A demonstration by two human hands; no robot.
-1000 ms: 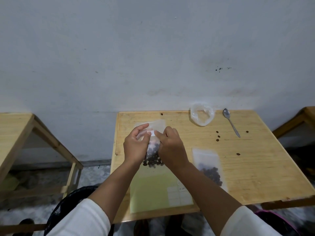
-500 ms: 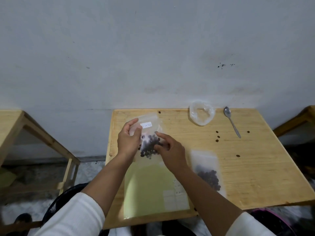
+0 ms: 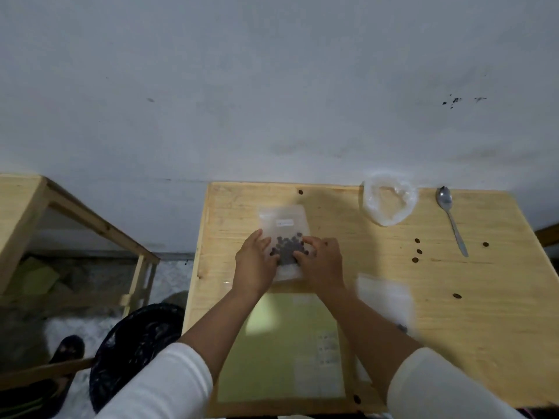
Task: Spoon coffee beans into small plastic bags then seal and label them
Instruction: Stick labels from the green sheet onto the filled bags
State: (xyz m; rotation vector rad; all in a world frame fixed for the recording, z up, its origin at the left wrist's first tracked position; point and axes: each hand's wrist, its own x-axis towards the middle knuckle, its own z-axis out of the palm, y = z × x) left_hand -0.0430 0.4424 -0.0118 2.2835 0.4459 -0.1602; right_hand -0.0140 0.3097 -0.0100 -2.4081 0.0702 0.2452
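The small plastic bag (image 3: pixel 285 237) with its dark cluster of coffee beans (image 3: pixel 287 248) now lies flat on the wooden table (image 3: pixel 453 328) a little left of the frame's centre, whereas half a second ago it was held up off the surface between the hands. Its white label (image 3: pixel 285 222) faces up near the bag's far end. The left hand (image 3: pixel 254 267) presses on the bag's left edge with fingers spread flat, and the right hand (image 3: pixel 323 264) rests on its right side with fingertips laid over the beans; neither hand pinches the bag any more, both lie open on it and press it down. Earlier the left hand gripped the bag's upper edge while the right touched its front. Below the hands, toward the bottom centre, a pale green sheet (image 3: pixel 272 352) carries a strip of white stickers (image 3: pixel 328 352) along its right side. A second bag (image 3: pixel 384 297) lies just right of the right forearm, blurred, its contents mostly hidden. At the upper right of the table sit a crumpled clear bag (image 3: pixel 388 202) and a metal spoon (image 3: pixel 451 217), well apart from the hands, with loose beans (image 3: pixel 418 251) scattered between them and the table's right edge. The view has shifted, so the table sits lower and further right than before.
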